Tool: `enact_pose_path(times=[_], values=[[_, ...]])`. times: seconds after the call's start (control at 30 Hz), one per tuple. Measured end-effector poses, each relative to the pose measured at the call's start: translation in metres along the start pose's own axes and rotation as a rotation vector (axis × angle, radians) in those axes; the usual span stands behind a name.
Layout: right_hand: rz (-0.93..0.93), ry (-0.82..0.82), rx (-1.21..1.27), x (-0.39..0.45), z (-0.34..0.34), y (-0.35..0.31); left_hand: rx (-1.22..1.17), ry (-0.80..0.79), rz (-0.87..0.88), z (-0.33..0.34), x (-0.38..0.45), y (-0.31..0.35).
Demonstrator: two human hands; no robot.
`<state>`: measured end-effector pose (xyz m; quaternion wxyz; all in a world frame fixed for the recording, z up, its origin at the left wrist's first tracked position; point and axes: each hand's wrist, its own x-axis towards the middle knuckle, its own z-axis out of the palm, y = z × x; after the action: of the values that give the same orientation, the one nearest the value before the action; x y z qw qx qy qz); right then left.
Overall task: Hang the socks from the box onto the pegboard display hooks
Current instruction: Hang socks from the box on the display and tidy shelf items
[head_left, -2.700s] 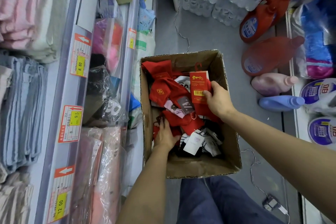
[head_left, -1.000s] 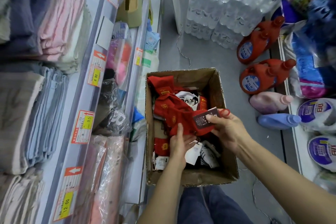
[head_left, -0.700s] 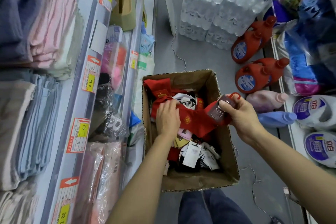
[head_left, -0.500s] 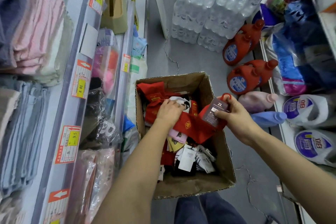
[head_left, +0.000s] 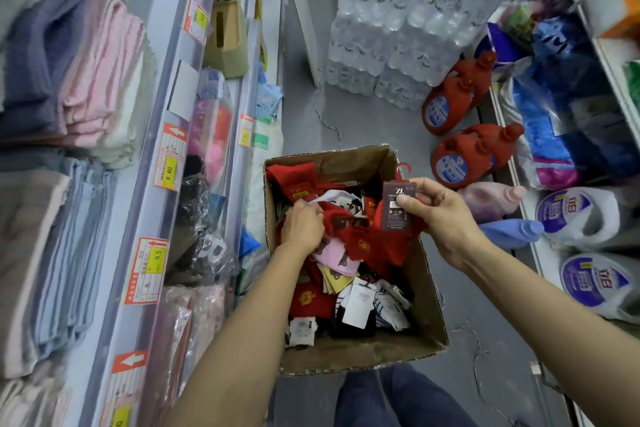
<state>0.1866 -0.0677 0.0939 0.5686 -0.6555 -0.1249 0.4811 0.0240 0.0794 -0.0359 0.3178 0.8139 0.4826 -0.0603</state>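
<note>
Sorting socks in an open brown cardboard box (head_left: 429,291) on the floor
Right hand (head_left: 437,211) pinches a red sock pair's dark card tag (head_left: 398,208) above the box; left hand (head_left: 302,226) grips red socks (head_left: 332,217) inside

The right hand (head_left: 437,218) now holds the tagged red sock pair (head_left: 381,239) higher above the box (head_left: 429,291), while the left hand (head_left: 302,226) grips deeper socks.

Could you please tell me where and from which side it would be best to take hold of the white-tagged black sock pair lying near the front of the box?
Probably by the white card tag on the black sock pair, coming straight down from above. The tag lies flat and exposed on top of the pile, while the box walls block any sideways approach. A grip pinching the tag's edge should lift the pair free.
</note>
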Motion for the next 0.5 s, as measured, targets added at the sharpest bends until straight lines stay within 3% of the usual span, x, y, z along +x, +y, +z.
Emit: enact_pose_path(times=[0.13, 0.3, 0.4, 0.5], values=[[-0.026, -0.026, 0.016, 0.0, 0.008, -0.001, -0.454, 0.078, -0.165, -0.022, -0.02, 0.006], [-0.037, -0.044, 0.087, 0.002, 0.03, -0.006, -1.191, 0.153, -0.237, -0.042, -0.052, 0.011], [-0.012, -0.025, 0.154, 0.007, 0.047, -0.013, -1.553, 0.111, -0.183, -0.05, -0.072, 0.021], [0.004, -0.051, 0.211, 0.008, 0.061, -0.019, -1.653, 0.086, -0.079, -0.059, -0.09, 0.03]])
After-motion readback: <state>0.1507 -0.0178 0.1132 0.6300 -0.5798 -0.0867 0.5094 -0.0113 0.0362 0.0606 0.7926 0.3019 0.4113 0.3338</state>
